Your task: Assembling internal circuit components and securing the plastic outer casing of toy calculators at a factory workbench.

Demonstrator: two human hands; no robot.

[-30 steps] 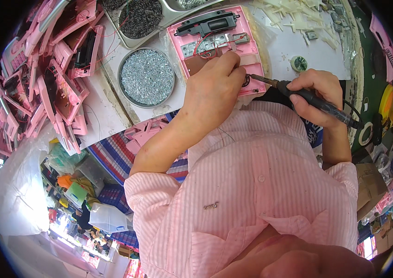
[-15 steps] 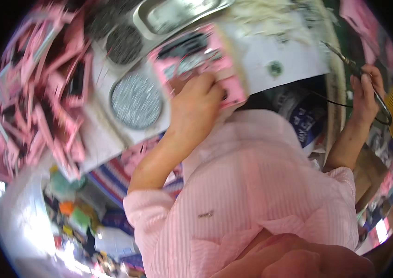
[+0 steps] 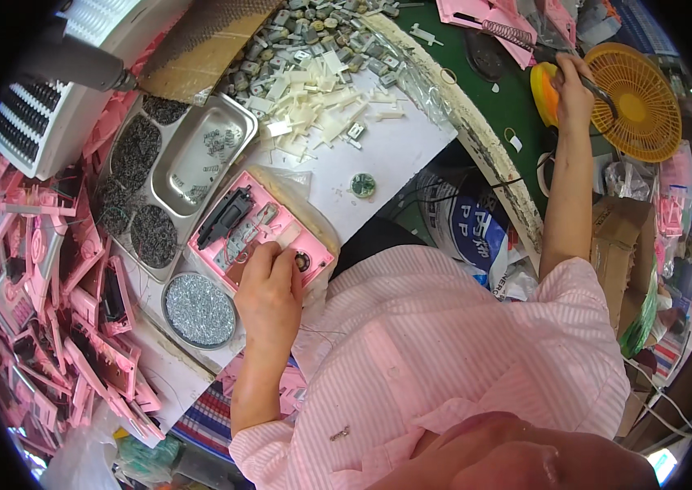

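By the tabletop's [image 3: 407,151] near edge, the pink casing [image 3: 287,219] is lying just beside the round dish [image 3: 165,314]; a stray left forearm could be tipping it, spilling metal bits. The left hand [image 3: 268,296] is resting on the casing, fingers bunching, perhaps pinching something; I cannot tell. Beyond the tabletop's right edge, the right hand [image 3: 574,91] is gripping a black-handled tool [image 3: 597,88].

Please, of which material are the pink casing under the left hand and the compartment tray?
The pink casing looks like moulded plastic, with smooth, evenly coloured walls. The compartment tray seems polished metal, perhaps steel, given its bright silvery reflections.
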